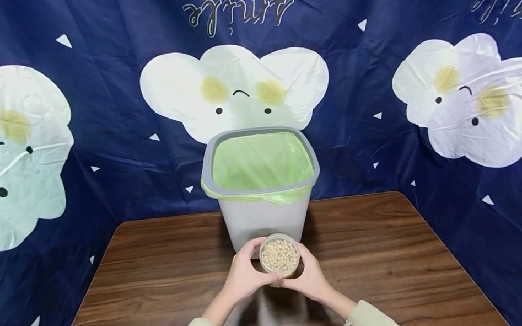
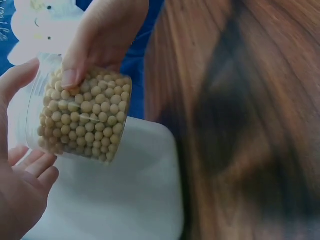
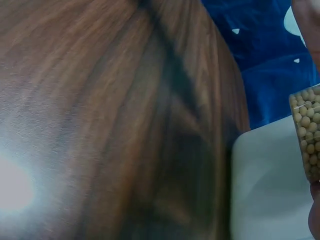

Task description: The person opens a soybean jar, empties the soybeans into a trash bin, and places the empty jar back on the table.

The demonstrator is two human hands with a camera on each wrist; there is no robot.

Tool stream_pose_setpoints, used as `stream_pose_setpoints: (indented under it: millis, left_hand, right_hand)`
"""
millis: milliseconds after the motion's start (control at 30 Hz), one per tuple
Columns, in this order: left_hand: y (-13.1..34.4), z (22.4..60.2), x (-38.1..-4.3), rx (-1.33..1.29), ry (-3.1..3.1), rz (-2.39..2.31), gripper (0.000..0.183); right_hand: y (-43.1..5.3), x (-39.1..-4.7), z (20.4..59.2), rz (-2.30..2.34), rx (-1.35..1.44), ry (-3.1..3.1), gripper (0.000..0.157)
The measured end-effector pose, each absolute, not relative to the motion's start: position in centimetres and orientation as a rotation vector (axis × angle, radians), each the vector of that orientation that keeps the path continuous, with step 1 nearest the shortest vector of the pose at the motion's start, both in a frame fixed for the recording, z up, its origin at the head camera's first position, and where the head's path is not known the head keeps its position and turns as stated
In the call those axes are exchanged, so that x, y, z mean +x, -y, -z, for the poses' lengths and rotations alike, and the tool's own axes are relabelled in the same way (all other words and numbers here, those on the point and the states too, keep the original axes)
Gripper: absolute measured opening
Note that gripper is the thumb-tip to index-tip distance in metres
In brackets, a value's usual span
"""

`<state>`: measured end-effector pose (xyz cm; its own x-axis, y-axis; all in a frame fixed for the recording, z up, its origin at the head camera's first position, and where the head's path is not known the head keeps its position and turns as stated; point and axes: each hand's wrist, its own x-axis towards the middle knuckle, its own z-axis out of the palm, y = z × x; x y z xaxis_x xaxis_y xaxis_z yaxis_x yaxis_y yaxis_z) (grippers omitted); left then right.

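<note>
A clear round plastic jar (image 1: 279, 255) filled with pale, round soybeans is held between both hands, in front of a light grey bin (image 1: 268, 217). My left hand (image 1: 244, 274) holds its left side, fingers at the far side and thumb at the near side. On the opposite side, my right hand (image 1: 311, 275) grips it, and the two thumbs meet at its near edge. The left wrist view shows the jar (image 2: 85, 117) from the side, beans high inside and a thumb pressed on its wall. Only a strip of the jar (image 3: 309, 135) enters the right wrist view.
Green plastic liner (image 1: 261, 163) lines the bin, folded over under its grey rim. The bin stands at the back of a brown wood-grain table (image 1: 168, 287). Dark blue cloth (image 1: 106, 95) with white clouds hangs behind and along both sides.
</note>
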<state>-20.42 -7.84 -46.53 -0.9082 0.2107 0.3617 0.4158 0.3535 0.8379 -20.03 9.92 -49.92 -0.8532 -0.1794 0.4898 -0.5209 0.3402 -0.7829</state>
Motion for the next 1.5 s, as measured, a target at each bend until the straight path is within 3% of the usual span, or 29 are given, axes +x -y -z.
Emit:
stream_pose_setpoints:
  millis: [233,633,1033,1500]
  left_hand:
    - [7.7,44.1,-20.4,-0.579,2.374,1.633,0.077]
    - [8.0,37.9,-18.7,-0.588,2.330,1.727,0.070]
    - [10.3,38.9,-21.3,-0.939,2.446,1.961,0.079]
    - [9.6,40.3,-20.0,-0.878,2.241,1.959,0.075]
  right_hand:
    - [-9.6,-19.4,46.0,-1.550,0.650,2.260,0.082]
    - [-9.1,-20.1,43.7,-1.654,0.731,2.138,0.076]
    - [-10.1,-19.5,40.3,-1.850,1.084,2.249,0.077]
    - [-8.8,-18.1,40.8,-1.776,0.881,2.280,0.073]
